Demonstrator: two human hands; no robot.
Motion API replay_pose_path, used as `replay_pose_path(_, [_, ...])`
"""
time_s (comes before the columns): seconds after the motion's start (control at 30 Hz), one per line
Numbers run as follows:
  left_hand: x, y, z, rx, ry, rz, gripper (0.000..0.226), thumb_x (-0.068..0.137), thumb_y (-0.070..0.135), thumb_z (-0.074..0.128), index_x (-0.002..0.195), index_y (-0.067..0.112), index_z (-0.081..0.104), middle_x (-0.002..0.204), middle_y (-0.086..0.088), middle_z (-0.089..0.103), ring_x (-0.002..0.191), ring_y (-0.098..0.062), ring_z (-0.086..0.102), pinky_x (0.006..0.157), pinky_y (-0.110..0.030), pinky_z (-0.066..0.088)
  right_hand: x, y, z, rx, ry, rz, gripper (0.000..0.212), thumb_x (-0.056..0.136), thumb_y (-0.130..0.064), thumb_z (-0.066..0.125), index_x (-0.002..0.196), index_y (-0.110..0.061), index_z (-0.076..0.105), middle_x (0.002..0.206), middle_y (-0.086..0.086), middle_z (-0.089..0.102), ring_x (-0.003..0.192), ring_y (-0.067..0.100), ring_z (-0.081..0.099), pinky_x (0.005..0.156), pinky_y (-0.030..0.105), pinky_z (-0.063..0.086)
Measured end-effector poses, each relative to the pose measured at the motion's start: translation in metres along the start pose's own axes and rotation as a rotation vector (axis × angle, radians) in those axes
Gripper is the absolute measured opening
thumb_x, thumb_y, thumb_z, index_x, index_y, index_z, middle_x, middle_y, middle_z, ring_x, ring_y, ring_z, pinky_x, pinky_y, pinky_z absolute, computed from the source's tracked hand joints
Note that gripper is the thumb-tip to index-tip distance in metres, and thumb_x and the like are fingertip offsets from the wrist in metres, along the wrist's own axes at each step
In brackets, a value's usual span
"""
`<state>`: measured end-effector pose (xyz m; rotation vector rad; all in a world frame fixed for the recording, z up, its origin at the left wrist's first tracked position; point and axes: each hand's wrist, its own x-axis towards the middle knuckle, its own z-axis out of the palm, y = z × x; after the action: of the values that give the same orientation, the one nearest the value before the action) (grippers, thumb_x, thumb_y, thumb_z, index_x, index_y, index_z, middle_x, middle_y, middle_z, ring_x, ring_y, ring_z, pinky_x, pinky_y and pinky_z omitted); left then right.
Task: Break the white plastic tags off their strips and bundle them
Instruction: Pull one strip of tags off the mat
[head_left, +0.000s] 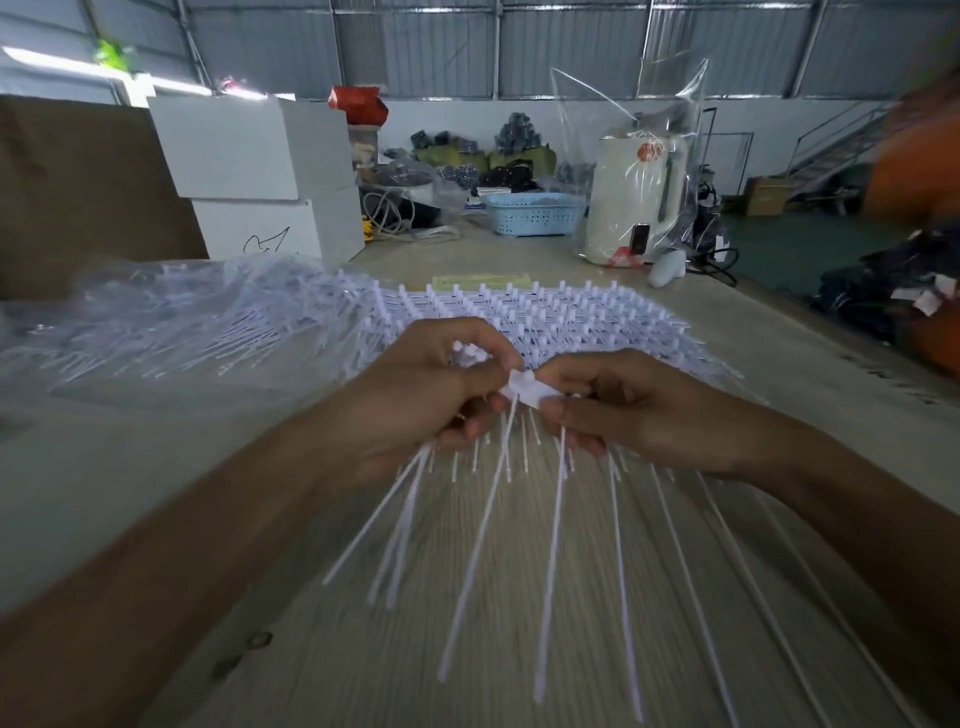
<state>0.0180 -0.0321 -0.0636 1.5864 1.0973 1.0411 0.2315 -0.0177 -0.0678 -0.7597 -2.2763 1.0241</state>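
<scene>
Curled fingers hide the heads of the thin white plastic tags (415, 499) bundled in the left hand (415, 395). The right hand (613, 410) pinches a blurred white tag strip (527, 387) above the pale table (779, 353), near its front edge.

Left hand (431, 384): fingers curled, gripping; forearm entering from lower left. Right hand (618, 405): thumb and fingers pinching; forearm from lower right. Fingertips nearly meeting
</scene>
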Motion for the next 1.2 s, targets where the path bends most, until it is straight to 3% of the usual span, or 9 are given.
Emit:
replay_pose_path(0.13, [0.001, 0.005, 0.003, -0.135, -0.085, -0.047, 0.027, 0.090, 0.030, 0.065, 0.099, 0.005, 0.069, 0.056, -0.003, 0.056, 0.043, -0.010, 0.045, 0.039, -0.016, 0.031, 0.000, 0.005, 0.004, 0.110, 0.102, 0.028, 0.023, 0.097, -0.006, 0.058, 0.112, -0.002, 0.043, 0.069, 0.004, 0.061, 0.063, 0.022, 0.052, 0.057, 0.031, 0.042])
replay_pose_path(0.2, [-0.002, 0.005, 0.005, -0.037, -0.117, -0.016, 0.036, 0.076, 0.041, 0.074, 0.095, 0.010, 0.070, 0.062, -0.016, 0.059, 0.043, -0.009, 0.043, 0.040, -0.017, 0.031, 0.000, 0.004, 0.005, 0.108, 0.124, 0.018, 0.024, 0.096, -0.006, 0.059, 0.110, -0.003, 0.040, 0.074, 0.015, 0.063, 0.061, 0.019, 0.053, 0.057, 0.030, 0.042])
replay_pose_path(0.27, [-0.001, 0.003, 0.008, 0.075, -0.071, 0.046, 0.026, 0.079, 0.028, 0.079, 0.094, 0.010, 0.069, 0.074, -0.025, 0.064, 0.040, -0.008, 0.042, 0.040, -0.017, 0.030, 0.001, 0.004, 0.007, 0.109, 0.136, -0.010, 0.022, 0.095, -0.003, 0.059, 0.107, -0.005, 0.040, 0.081, 0.027, 0.063, 0.060, 0.013, 0.056, 0.057, 0.027, 0.043])
replay_pose_path(0.37, [0.000, -0.002, 0.008, 0.081, -0.025, 0.107, 0.012, 0.085, 0.013, 0.077, 0.092, 0.007, 0.068, 0.069, -0.010, 0.068, 0.042, -0.008, 0.048, 0.039, -0.018, 0.033, 0.003, 0.005, 0.008, 0.113, 0.149, -0.043, 0.021, 0.095, 0.002, 0.058, 0.106, -0.005, 0.041, 0.083, 0.031, 0.061, 0.060, 0.014, 0.055, 0.057, 0.025, 0.043])
replay_pose_path(0.47, [0.000, -0.006, 0.009, 0.029, -0.045, 0.143, 0.010, 0.087, 0.015, 0.074, 0.091, 0.009, 0.067, 0.078, -0.011, 0.074, 0.055, -0.014, 0.061, 0.042, -0.023, 0.043, 0.002, 0.005, 0.007, 0.122, 0.145, -0.065, 0.023, 0.094, 0.002, 0.060, 0.108, -0.005, 0.042, 0.090, 0.024, 0.067, 0.071, 0.031, 0.056, 0.063, 0.032, 0.042])
replay_pose_path(0.67, [0.001, -0.012, 0.017, 0.012, 0.001, 0.186, 0.010, 0.088, 0.007, 0.073, 0.091, 0.004, 0.063, 0.069, -0.012, 0.071, 0.051, -0.021, 0.062, 0.043, -0.027, 0.048, 0.001, 0.008, 0.012, 0.054, 0.130, -0.094, 0.024, 0.094, 0.005, 0.059, 0.110, 0.002, 0.041, 0.093, 0.024, 0.068, 0.086, 0.029, 0.066, 0.075, 0.031, 0.048])
replay_pose_path(0.87, [0.001, -0.004, 0.015, 0.021, 0.134, 0.286, 0.009, 0.085, -0.007, 0.069, 0.085, -0.008, 0.061, 0.058, -0.018, 0.064, 0.042, -0.025, 0.058, 0.039, -0.027, 0.047, 0.000, 0.004, -0.007, -0.272, 0.104, 0.031, 0.012, 0.095, -0.023, 0.065, 0.101, -0.013, 0.062, 0.078, 0.009, 0.067, 0.070, 0.021, 0.062, 0.065, 0.029, 0.049])
replay_pose_path(0.97, [-0.001, -0.002, 0.012, -0.019, 0.134, 0.244, 0.006, 0.083, -0.009, 0.068, 0.084, -0.010, 0.062, 0.059, -0.017, 0.065, 0.043, -0.023, 0.059, 0.040, -0.026, 0.047, -0.004, 0.008, -0.008, -0.211, 0.059, 0.077, 0.020, 0.098, -0.022, 0.062, 0.081, -0.013, 0.067, 0.064, 0.005, 0.059, 0.057, 0.012, 0.052, 0.057, 0.018, 0.040])
replay_pose_path(1.2, [0.003, -0.002, 0.007, -0.133, 0.197, 0.102, 0.003, 0.078, -0.006, 0.069, 0.076, -0.005, 0.067, 0.058, -0.016, 0.065, 0.041, -0.017, 0.056, 0.038, -0.020, 0.043, -0.001, 0.007, -0.005, -0.174, 0.191, -0.069, 0.015, 0.093, -0.016, 0.069, 0.078, -0.014, 0.066, 0.065, 0.006, 0.054, 0.059, 0.013, 0.049, 0.057, 0.024, 0.039])
